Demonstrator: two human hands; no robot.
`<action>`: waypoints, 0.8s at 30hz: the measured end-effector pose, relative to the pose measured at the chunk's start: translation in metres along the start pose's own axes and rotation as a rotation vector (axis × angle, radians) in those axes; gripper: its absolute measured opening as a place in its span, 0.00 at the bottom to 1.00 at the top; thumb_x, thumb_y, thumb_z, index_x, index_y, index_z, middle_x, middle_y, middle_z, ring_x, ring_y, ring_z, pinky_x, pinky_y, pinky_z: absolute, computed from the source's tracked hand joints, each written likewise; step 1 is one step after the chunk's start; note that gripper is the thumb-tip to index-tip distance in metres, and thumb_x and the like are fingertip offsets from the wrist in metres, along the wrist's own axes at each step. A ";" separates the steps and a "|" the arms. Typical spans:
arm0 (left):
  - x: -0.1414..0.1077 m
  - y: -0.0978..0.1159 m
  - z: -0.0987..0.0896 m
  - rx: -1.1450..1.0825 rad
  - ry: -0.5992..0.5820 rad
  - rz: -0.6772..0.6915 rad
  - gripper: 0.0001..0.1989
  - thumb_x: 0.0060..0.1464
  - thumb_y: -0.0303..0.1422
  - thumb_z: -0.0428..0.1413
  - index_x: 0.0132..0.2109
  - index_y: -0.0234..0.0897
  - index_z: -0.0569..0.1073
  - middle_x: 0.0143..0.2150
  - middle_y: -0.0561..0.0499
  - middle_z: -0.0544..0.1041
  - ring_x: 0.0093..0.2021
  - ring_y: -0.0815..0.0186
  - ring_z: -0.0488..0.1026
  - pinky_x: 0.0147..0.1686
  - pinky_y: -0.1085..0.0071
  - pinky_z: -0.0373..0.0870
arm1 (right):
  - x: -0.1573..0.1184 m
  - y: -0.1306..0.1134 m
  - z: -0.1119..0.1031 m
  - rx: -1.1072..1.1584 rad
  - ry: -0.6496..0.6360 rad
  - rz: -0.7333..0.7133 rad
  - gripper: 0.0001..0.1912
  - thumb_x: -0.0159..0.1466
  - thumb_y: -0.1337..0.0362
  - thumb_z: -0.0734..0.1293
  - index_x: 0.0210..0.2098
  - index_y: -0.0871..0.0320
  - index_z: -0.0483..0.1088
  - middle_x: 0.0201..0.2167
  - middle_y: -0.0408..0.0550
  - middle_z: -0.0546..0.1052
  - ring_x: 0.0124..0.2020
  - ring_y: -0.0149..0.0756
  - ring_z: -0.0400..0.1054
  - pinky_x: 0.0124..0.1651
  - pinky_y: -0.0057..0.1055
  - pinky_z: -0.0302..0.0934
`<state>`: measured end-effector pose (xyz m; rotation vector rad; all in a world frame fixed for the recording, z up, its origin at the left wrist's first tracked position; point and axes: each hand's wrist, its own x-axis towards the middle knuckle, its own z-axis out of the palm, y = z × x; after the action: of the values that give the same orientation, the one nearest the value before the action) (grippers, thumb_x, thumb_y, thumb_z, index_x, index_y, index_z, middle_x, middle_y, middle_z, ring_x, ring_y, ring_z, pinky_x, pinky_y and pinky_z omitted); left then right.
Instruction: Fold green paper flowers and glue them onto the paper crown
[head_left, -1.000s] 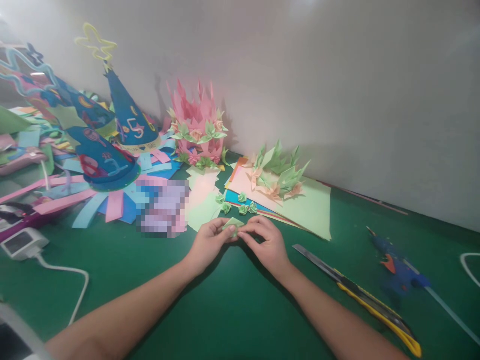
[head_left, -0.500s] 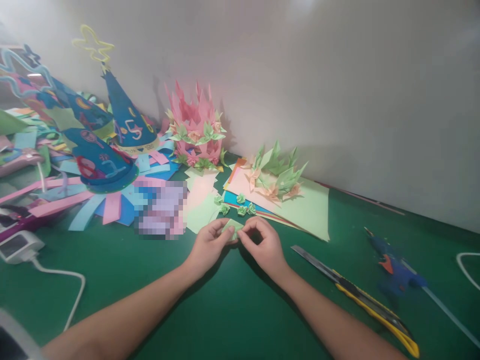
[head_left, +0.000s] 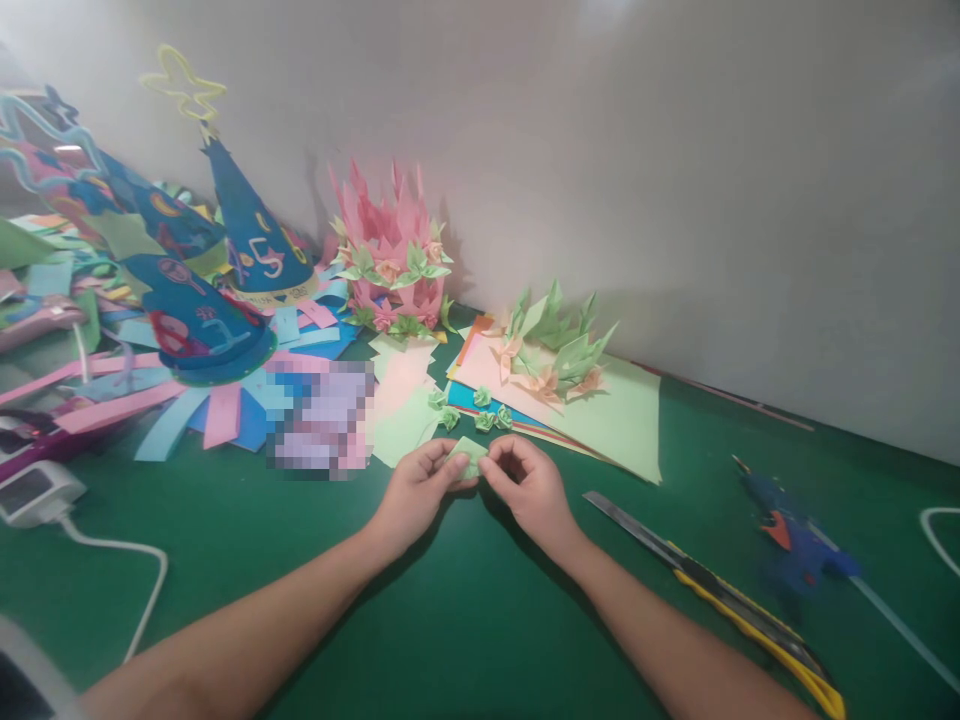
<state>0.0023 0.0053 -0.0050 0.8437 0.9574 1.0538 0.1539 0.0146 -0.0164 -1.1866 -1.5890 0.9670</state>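
Note:
Between my two hands is a small piece of folded light green paper [head_left: 468, 453], held above the green table. My left hand [head_left: 421, 487] pinches it with the thumb on top and the fingers beneath. The thumb and forefinger of my right hand [head_left: 531, 490] close on its right edge. Just beyond my fingertips lie several small green paper roses [head_left: 486, 420]. Behind them a green paper crown [head_left: 555, 345] with peach paper flowers rests on a stack of coloured paper sheets [head_left: 630, 430].
Right of my hands lies a yellow utility knife [head_left: 739, 600] with its blade out, then a blue glue gun [head_left: 802, 550]. A pink paper crown [head_left: 390, 250] and blue cone hats [head_left: 259, 235] stand at the back left. A white cable [head_left: 161, 570] runs at the left.
The green paper stays in both hands and shows slightly more of its face. My right fingers have shifted a little at its edge. The surroundings look the same.

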 end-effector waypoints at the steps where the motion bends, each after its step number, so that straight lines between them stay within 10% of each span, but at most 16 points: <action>1: 0.000 0.000 0.000 0.000 -0.002 -0.001 0.13 0.45 0.39 0.61 0.33 0.33 0.72 0.30 0.55 0.72 0.32 0.71 0.70 0.43 0.67 0.70 | 0.000 -0.001 0.000 0.004 0.001 0.002 0.07 0.57 0.62 0.64 0.25 0.58 0.63 0.24 0.41 0.65 0.25 0.29 0.60 0.29 0.26 0.57; 24: -0.001 0.004 -0.001 0.045 0.032 -0.023 0.13 0.43 0.37 0.62 0.33 0.32 0.73 0.30 0.53 0.75 0.29 0.72 0.71 0.38 0.71 0.71 | 0.001 -0.007 -0.002 0.190 -0.040 0.139 0.11 0.55 0.58 0.67 0.27 0.58 0.64 0.22 0.39 0.65 0.23 0.27 0.58 0.28 0.25 0.55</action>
<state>-0.0001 0.0058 -0.0018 0.8533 1.0192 1.0321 0.1536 0.0140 -0.0093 -1.1630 -1.4246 1.2104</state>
